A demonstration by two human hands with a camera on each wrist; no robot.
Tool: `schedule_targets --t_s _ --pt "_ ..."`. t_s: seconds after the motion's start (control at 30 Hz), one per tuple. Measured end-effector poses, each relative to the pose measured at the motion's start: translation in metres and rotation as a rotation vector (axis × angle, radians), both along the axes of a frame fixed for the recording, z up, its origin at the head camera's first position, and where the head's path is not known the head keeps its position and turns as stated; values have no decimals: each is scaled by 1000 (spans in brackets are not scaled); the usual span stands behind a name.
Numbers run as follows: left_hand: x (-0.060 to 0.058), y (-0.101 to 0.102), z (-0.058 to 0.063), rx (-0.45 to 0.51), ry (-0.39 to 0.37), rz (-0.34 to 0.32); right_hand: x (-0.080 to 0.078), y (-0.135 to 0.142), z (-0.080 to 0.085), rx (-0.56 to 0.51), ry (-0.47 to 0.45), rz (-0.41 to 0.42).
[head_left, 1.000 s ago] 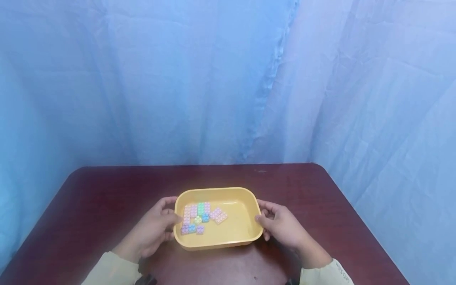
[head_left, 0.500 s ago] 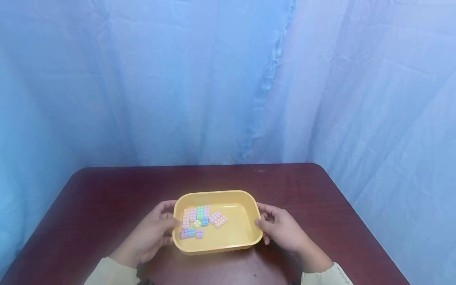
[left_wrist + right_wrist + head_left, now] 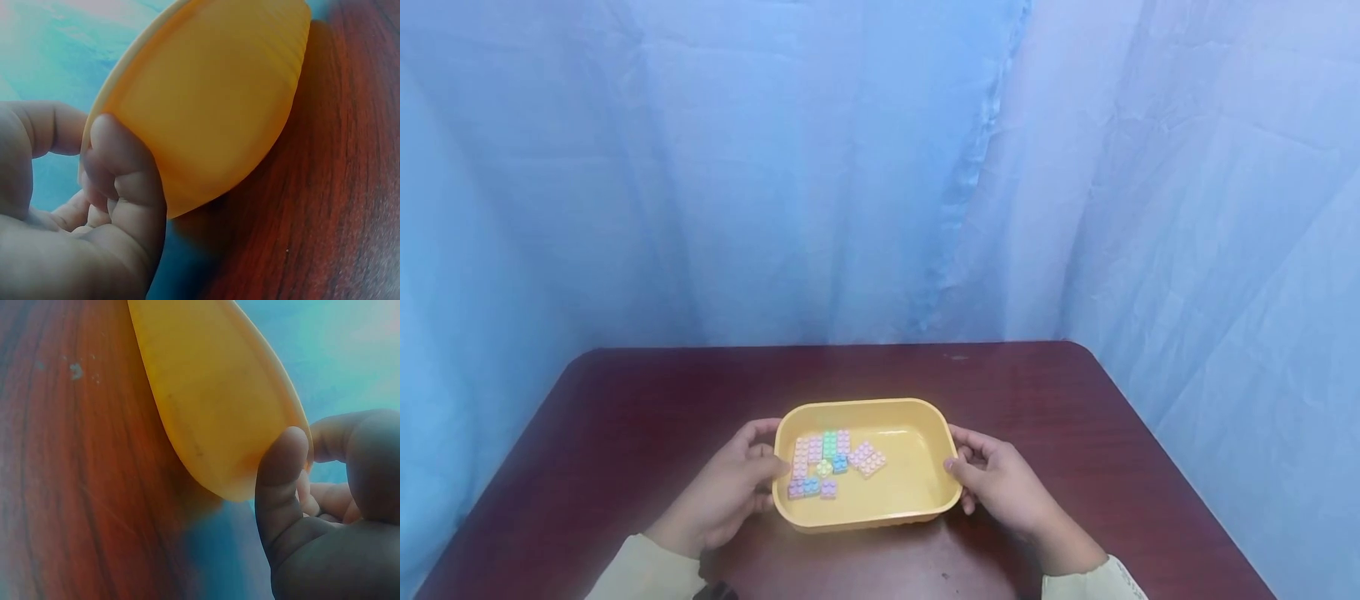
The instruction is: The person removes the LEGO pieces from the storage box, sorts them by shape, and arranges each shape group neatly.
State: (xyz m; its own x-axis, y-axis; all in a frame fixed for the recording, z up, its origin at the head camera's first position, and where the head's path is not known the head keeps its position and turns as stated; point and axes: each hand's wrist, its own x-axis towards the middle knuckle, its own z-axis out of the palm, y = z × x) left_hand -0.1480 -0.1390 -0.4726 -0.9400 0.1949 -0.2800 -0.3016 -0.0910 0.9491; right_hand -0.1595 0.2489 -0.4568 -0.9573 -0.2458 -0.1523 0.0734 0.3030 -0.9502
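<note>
A yellow oblong plastic tray [image 3: 910, 483] with rounded corners is in front of me in the head view. My left hand [image 3: 730, 483] pinches its left end, with the thumb over the rim. At the opposite end my right hand [image 3: 1000, 483] pinches the rim in the same way. Several pastel toy building bricks [image 3: 800, 458] lie inside, mostly in the tray's left half; among them are a green brick [image 3: 830, 444], a blue brick [image 3: 840, 463] and a yellow brick [image 3: 824, 468]. Both wrist views show fingers against the tray's outer wall [image 3: 212, 94]. Whether its base touches the table cannot be told.
The dark red-brown wooden table [image 3: 662, 417] extends around the tray, its far corners rounded. Pale blue curtains [image 3: 850, 167] hang behind the table and along both sides. Small pale marks [image 3: 76, 370] show on the tabletop in the right wrist view.
The head view has shifted slightly. Compared with a second ago, the tray sits a touch closer to me, still gripped by both hands. The bricks keep the same arrangement.
</note>
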Motion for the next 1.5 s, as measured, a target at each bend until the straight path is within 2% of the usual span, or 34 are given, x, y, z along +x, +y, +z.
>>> schedule_targets --t_s 0.27,0.73,1.03,1.27,1.5 --pt "-2 -6 -2 1 0 -1 0 -5 -3 -22 35 13" --pt "-3 -9 -1 16 35 -30 -1 -9 -5 -25 47 -29" --pt "-5 -7 3 5 24 -34 1 -10 -8 -12 53 -77" --pt "-5 -7 2 -1 24 -29 0 -4 -7 15 108 -137" --pt "-4 -2 -4 0 20 -15 2 6 13 165 249 -174"
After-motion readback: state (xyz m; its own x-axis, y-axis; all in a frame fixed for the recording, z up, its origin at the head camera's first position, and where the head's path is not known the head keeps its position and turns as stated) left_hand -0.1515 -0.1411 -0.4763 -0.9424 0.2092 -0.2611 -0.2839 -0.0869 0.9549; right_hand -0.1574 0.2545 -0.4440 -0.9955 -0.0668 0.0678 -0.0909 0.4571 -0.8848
